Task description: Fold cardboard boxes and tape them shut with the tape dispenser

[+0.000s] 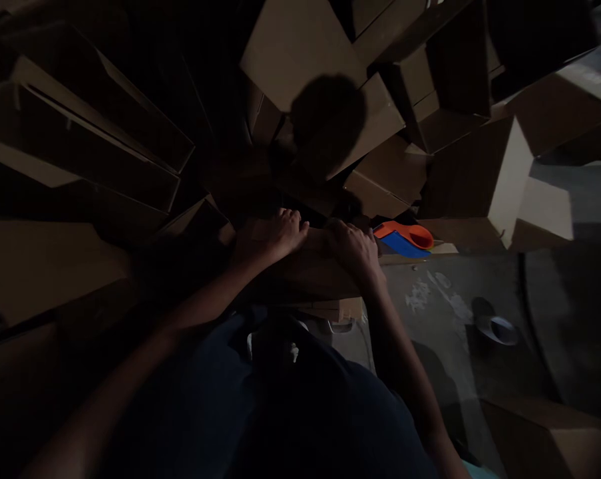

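A brown cardboard box (313,269) sits in front of my body, mostly in shadow. My left hand (287,234) has its fingers curled over the far top edge of this box. To its right, my right hand (354,247) bends over the same edge, its fingertips partly hidden. Just beyond the right hand lie an orange piece shaped like a shoe insole (408,233) and a flat blue piece (404,246) beneath it. Whether my right fingers touch these two is unclear.
Open cardboard boxes (472,166) crowd the far side and the left (45,266). A roll of tape (497,330) rests on the grey floor (444,346) at right, near a dark cable (527,319). Another box (554,432) stands at the lower right.
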The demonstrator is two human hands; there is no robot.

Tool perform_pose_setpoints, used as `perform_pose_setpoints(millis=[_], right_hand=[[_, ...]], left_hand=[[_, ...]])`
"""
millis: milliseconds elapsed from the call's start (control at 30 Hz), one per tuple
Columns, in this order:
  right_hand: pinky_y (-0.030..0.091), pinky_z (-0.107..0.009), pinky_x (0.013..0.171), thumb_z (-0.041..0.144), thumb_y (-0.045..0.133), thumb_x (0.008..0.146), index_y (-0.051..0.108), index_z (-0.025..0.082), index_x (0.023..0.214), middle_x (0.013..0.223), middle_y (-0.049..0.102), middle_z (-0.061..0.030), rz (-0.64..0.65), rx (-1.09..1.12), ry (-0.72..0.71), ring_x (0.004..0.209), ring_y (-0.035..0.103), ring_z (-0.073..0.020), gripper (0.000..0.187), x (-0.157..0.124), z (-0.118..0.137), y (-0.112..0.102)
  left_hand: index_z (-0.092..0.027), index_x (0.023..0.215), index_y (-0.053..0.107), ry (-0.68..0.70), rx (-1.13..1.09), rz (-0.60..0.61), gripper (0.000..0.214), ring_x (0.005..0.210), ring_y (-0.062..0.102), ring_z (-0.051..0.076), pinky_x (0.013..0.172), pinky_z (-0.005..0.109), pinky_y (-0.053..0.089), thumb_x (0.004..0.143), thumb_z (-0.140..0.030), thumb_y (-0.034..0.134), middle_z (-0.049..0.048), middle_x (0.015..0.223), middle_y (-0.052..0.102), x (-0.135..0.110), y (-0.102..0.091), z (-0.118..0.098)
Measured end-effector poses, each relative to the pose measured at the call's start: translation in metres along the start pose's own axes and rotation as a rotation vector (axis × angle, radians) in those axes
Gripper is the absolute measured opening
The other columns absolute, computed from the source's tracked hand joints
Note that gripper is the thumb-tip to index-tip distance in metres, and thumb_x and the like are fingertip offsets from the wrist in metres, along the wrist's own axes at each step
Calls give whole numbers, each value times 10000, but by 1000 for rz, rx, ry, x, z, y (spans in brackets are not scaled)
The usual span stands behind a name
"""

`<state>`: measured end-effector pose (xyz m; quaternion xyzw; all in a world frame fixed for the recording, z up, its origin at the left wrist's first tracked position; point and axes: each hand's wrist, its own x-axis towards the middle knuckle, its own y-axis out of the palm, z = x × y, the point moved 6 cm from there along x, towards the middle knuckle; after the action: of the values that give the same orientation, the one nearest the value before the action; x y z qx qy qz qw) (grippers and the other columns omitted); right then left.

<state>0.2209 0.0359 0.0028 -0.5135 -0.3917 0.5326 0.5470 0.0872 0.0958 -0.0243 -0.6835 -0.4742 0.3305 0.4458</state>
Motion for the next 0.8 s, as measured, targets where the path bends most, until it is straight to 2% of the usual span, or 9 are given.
perform_pose_setpoints(millis=[100,200,300,567,667,800], right_hand=[[435,-430,1009,349,330,1043,697,96,1177,1206,705,-203,82,23,83,1159,658,-329,465,23,6,5],[454,-390,963,398,309,1055,694,89,1188,1229,696,-207,93,52,99,1180,651,-320,511,35,12,16],[468,-375,940,405,345,1053,679,104,1210,1241,695,-191,62,60,73,1161,663,-306,477,36,13,22],[476,-362,862,391,344,1058,734,131,1115,1125,735,-193,4,93,62,1059,704,-304,472,33,12,22],[474,-367,843,400,353,1055,733,131,1106,1091,740,-197,-12,100,65,1024,708,-305,468,33,12,22],[475,-357,794,387,364,1054,732,131,1083,1066,743,-188,-29,113,62,995,713,-311,450,32,12,21]], left_hand=[[-110,1095,684,2,17,17,306,1235,547,308,1047,404,455,1009,-324,482,139,1186,710,1,0,1],[-140,1068,695,11,9,15,300,1241,548,297,1051,399,454,1014,-328,468,118,1155,725,2,1,3],[-159,1051,693,23,9,0,299,1231,552,296,1030,413,463,1017,-341,459,107,1141,731,1,3,4],[-184,1027,665,21,-81,-17,191,1193,594,263,1022,396,474,1005,-274,499,106,1139,732,4,4,7],[-212,969,654,-17,-152,-6,162,1134,633,252,989,397,502,1003,-253,501,93,1114,735,10,-2,12],[-200,989,641,39,-98,-100,194,1135,618,264,1019,416,491,1019,-247,456,116,1129,714,9,-16,10]])
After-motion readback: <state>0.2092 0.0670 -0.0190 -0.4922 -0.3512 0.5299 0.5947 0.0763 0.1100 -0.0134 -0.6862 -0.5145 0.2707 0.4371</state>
